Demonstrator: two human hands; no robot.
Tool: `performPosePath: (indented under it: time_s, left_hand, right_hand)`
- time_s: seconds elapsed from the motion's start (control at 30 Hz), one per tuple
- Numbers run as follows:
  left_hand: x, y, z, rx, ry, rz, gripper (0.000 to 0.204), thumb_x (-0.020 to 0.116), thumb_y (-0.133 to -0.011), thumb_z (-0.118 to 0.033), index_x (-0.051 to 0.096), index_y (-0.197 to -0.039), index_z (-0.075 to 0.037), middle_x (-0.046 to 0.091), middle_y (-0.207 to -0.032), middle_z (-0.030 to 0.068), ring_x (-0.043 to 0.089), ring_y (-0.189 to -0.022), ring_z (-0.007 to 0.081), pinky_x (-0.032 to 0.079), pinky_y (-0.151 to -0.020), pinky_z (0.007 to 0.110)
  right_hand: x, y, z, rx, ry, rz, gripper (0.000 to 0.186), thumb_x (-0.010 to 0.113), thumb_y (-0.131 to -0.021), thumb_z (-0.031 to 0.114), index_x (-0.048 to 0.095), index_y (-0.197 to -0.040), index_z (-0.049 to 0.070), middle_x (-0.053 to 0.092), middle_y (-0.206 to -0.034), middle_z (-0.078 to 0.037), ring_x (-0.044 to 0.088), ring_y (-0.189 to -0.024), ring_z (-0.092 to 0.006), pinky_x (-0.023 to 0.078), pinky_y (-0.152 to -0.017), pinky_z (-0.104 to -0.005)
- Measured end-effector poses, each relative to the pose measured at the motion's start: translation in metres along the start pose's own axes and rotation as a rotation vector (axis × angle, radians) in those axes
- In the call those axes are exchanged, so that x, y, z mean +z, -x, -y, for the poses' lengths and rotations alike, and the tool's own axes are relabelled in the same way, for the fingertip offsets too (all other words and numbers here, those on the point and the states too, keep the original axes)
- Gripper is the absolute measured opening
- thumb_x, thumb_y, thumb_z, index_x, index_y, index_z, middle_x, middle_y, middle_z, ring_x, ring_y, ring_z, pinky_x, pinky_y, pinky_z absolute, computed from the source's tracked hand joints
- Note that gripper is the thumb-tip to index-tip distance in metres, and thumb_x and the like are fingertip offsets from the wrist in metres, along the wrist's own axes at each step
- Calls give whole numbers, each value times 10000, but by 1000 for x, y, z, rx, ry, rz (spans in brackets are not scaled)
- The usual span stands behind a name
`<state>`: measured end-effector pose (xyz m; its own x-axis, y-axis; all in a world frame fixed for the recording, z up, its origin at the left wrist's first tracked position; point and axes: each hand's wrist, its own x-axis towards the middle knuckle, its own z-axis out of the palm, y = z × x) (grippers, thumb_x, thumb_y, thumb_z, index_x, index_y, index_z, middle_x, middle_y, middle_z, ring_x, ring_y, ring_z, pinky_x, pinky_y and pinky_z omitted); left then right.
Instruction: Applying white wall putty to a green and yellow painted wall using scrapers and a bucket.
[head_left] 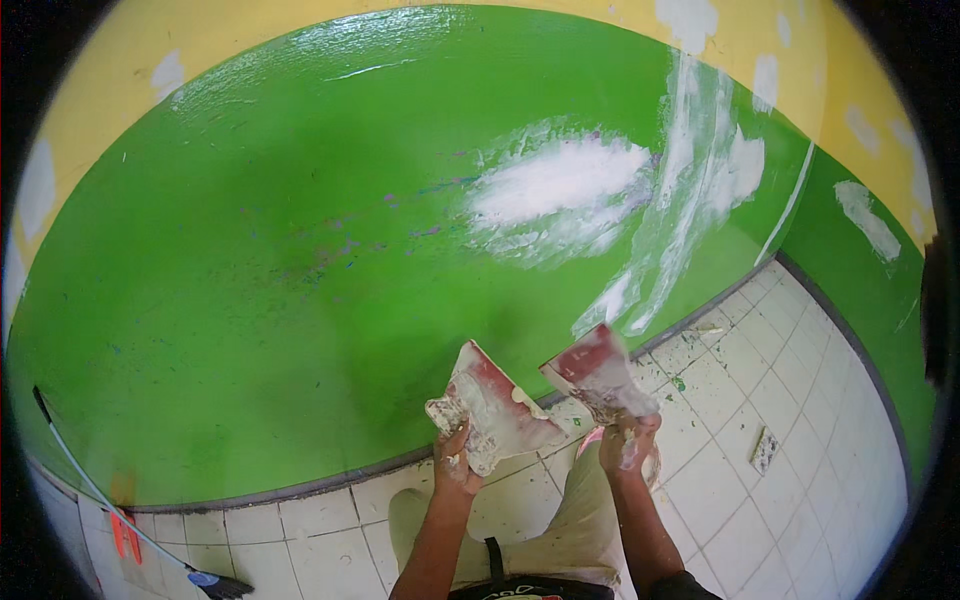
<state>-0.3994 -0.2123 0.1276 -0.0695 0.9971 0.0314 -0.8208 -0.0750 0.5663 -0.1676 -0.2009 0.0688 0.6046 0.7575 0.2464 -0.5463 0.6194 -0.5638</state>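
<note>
My left hand point(457, 462) is closed around a wide reddish putty spreader point(505, 412), thickly coated with white filler along its face and handle side. Closed on a second reddish putty spreader point(592, 365) is my right hand point(630, 445), its fingers smeared with filler. The two blades point up and lie close together, with a small gap between them. Before them rises a green wall point(250, 290) with a broad white filler patch point(560, 190). Streaks of filler point(690, 170) run down the wall to the right of that patch.
White floor tiles point(310, 565) meet the wall along a dark edge. A broom point(215, 583) leans at the lower left, beside an orange object point(128, 535). On the right floor lie a small speckled block point(764, 450) and green flakes point(679, 384). Yellow wall point(240, 45) borders the green.
</note>
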Motion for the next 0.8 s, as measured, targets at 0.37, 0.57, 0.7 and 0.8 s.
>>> performPosePath:
  time_s: [0.37,0.57,0.7,0.8]
  left_hand:
    - [13,-2,-7,-54,35,78,512,623,-808,-100,448,-1287,-47,569,-1188,96,582,-1058,245,494,-901,393]
    - [30,7,-16,16,27,103,474,620,-837,-114,447,-1271,-36,568,-1164,90,586,-1030,226,497,-880,380]
    - [45,3,-9,47,-90,-8,462,643,-841,-148,463,-1254,-45,567,-1165,85,582,-1006,199,496,-877,369]
    - [13,5,-13,335,-187,-108,344,632,-862,-166,539,-1165,-32,625,-1038,88,602,-921,174,498,-827,343]
  right_hand:
    - [51,25,32,-268,363,413,250,619,-808,168,676,-851,-71,661,-715,-88,571,-576,-124,441,-533,-254]
    - [36,23,20,-110,647,378,111,563,-727,47,627,-737,-43,618,-672,-63,560,-595,-157,448,-595,-276]
    - [-102,1,-35,-241,807,237,260,587,-772,145,636,-919,-63,622,-715,-70,574,-582,-162,454,-551,-283]
    - [-62,1,-48,-55,573,29,326,605,-781,187,581,-1006,-47,614,-815,-96,598,-662,-201,486,-591,-314]
